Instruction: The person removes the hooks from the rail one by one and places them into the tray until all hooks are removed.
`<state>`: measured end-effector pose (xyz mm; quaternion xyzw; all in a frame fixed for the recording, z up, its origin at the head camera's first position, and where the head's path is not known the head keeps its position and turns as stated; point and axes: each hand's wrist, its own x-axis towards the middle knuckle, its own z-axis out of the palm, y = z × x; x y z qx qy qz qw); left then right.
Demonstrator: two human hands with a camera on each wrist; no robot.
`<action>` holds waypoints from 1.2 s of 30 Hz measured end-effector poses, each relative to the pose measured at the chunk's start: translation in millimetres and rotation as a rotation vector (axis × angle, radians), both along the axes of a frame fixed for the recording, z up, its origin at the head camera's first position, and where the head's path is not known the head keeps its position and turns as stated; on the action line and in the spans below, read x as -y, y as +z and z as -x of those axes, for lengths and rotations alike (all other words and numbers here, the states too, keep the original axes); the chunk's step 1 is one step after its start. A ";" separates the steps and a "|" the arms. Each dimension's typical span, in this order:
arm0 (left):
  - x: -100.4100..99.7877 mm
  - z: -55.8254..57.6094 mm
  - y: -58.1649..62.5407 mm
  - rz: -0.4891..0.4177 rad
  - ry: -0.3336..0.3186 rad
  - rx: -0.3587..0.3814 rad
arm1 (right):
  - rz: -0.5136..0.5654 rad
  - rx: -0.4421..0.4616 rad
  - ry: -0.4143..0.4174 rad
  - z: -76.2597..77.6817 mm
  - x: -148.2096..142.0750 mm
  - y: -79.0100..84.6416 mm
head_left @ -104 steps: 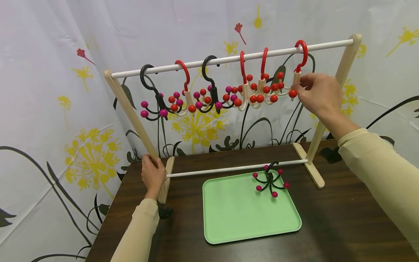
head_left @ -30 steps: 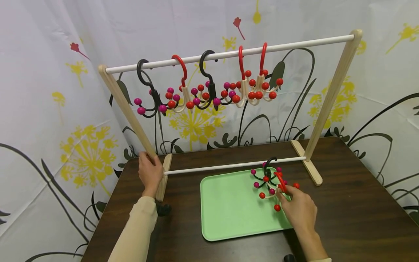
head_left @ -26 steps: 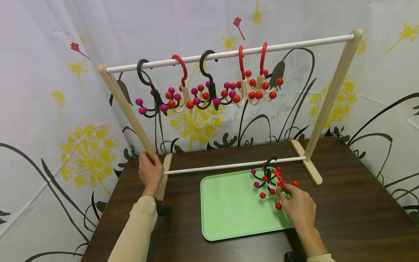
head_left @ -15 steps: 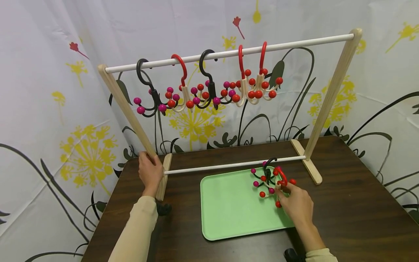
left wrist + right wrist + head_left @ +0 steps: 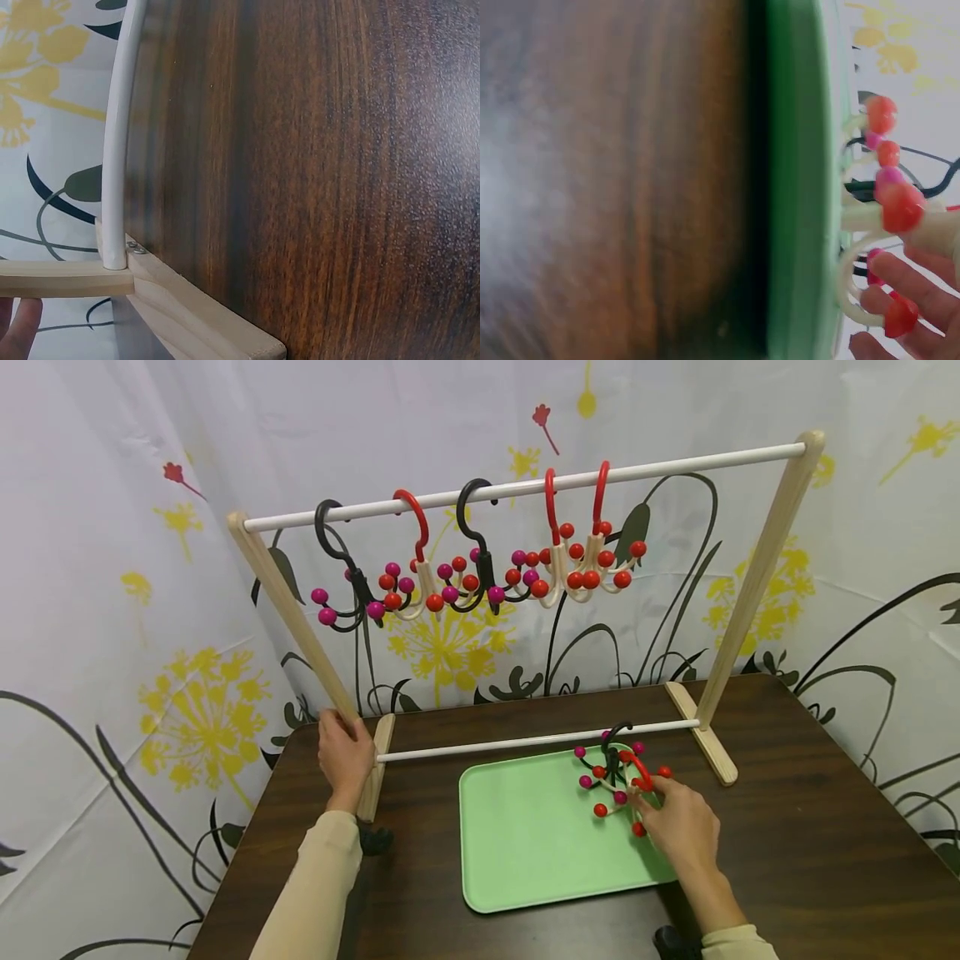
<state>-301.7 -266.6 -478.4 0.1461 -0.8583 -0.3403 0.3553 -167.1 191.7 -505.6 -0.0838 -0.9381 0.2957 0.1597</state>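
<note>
My left hand point(image 5: 346, 758) grips the left wooden upright point(image 5: 296, 618) of a small rack, low down near its foot. With my right hand point(image 5: 684, 827) I pinch the neck of a cream multi-arm hanger point(image 5: 636, 793) with a red hook and red ball tips. It stands at the right side of a green tray point(image 5: 517, 843), its arms overlapping a black hanger point(image 5: 613, 762) with magenta balls on the same tray. In the right wrist view, the cream hanger's red balls point(image 5: 902, 208) show at the tray's edge, fingers beside them.
Several black and cream hangers hang from the white top rod point(image 5: 675, 468), among them a black one point(image 5: 483, 568) near the middle. A white lower rod point(image 5: 525, 743) runs just behind the tray. The rack stands on a dark wooden table point(image 5: 810, 827) before a patterned curtain point(image 5: 112, 485).
My right hand has taken the rightmost red-hooked hanger off the top rod and lowered it to the tray. Over the last second it shifts only slightly. My left hand keeps its hold.
</note>
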 end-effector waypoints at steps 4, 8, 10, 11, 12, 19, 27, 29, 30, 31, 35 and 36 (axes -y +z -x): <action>2.3 0.2 -1.5 0.010 0.007 0.010 | 0.000 0.003 0.026 -2.4 -2.1 4.4; 3.2 0.4 -0.9 0.006 0.004 0.016 | -0.003 0.010 0.040 -4.3 -5.6 9.1; 3.3 0.2 -0.2 0.006 0.000 0.010 | -0.003 0.021 0.047 -4.9 -8.9 14.7; 3.4 0.1 0.3 0.006 0.000 0.006 | -0.009 0.026 0.052 -5.1 -11.2 18.9; 3.7 0.0 0.6 0.007 0.000 0.002 | -0.014 0.034 0.056 -5.3 -13.9 23.8; 3.7 -1.0 0.4 0.007 -0.008 0.000 | -0.036 -0.078 0.035 -9.7 -35.0 78.2; 1.5 -0.9 2.1 0.011 -0.010 0.003 | -0.009 -0.311 0.142 7.6 -34.6 152.7; 1.5 -1.3 2.4 0.011 -0.009 0.006 | 0.005 -0.364 0.183 17.0 -30.8 168.3; 1.3 -1.5 2.5 0.011 -0.009 0.009 | 0.011 -0.395 0.198 21.9 -28.5 175.8; 1.4 -1.8 2.3 0.011 -0.008 0.013 | 0.024 -0.426 0.213 27.7 -26.3 183.2; 1.5 -2.1 1.5 0.012 -0.010 0.014 | 0.071 -0.531 0.258 53.7 -16.1 215.3; 1.6 -2.2 1.3 0.011 -0.009 0.012 | 0.078 -0.544 0.275 60.2 -13.5 223.4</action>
